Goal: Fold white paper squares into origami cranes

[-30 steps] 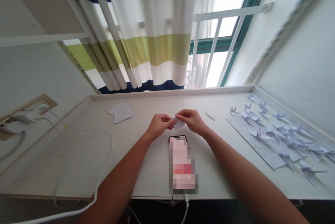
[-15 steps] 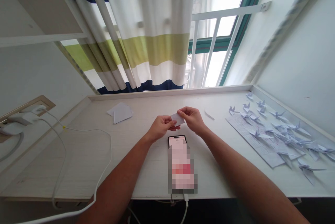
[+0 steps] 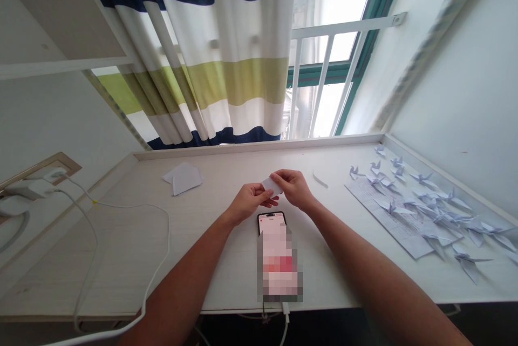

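My left hand (image 3: 246, 201) and my right hand (image 3: 294, 188) meet above the white desk (image 3: 210, 238), both pinching a small folded piece of white paper (image 3: 271, 184) between thumbs and fingertips. The paper is held just above the top end of a phone (image 3: 277, 251) that lies flat on the desk in front of me, with a cable plugged into its near end.
Several folded paper cranes (image 3: 424, 205) lie on a printed sheet at the right. Folded white sheets (image 3: 183, 178) rest at the back left, and a paper scrap (image 3: 319, 179) beside my right hand. A white charger cable (image 3: 121, 249) runs from a wall socket (image 3: 28, 187). A striped curtain (image 3: 218, 65) hangs behind.
The paper has been lifted a little and turned between my fingers. My head has shifted slightly, so the scene sits lower and further left.
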The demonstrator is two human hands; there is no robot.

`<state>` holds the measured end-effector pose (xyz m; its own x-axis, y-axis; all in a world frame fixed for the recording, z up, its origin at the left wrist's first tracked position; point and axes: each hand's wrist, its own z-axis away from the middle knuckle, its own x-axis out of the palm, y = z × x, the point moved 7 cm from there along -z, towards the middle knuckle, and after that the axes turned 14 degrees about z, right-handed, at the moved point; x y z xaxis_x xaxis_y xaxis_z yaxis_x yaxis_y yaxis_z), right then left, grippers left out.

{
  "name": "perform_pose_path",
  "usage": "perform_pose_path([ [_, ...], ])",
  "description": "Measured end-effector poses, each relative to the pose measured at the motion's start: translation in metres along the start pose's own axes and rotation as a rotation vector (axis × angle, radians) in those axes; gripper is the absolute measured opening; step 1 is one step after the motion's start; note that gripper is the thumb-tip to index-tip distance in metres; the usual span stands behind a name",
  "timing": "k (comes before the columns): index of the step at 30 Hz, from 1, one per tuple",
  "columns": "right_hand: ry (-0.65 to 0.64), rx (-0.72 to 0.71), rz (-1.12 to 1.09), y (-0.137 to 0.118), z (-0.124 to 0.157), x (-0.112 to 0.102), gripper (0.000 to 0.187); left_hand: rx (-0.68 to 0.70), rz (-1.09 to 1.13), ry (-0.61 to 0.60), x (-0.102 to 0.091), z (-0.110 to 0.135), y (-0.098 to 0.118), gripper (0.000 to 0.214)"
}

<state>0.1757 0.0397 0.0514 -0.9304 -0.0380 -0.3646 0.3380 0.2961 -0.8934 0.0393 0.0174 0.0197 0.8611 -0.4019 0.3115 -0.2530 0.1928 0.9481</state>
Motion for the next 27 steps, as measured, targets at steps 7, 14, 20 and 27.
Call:
perform_pose_path([
  [7,0.000,0.034,0.033,-0.002,0.001,0.002,0.035,-0.001,0.030,0.028,0.002,-0.002,-0.003,0.049],
  [14,-0.064,0.055,-0.014,0.007,0.000,0.003,0.040,0.040,-0.079,0.009,-0.001,-0.002,0.000,0.044],
  [20,-0.160,0.031,0.027,0.011,0.001,0.009,0.041,0.034,-0.158,-0.056,-0.003,0.001,0.004,0.040],
  [27,-0.117,0.026,-0.063,0.001,0.003,0.004,0.038,-0.031,-0.078,-0.150,0.006,0.004,0.000,0.042],
])
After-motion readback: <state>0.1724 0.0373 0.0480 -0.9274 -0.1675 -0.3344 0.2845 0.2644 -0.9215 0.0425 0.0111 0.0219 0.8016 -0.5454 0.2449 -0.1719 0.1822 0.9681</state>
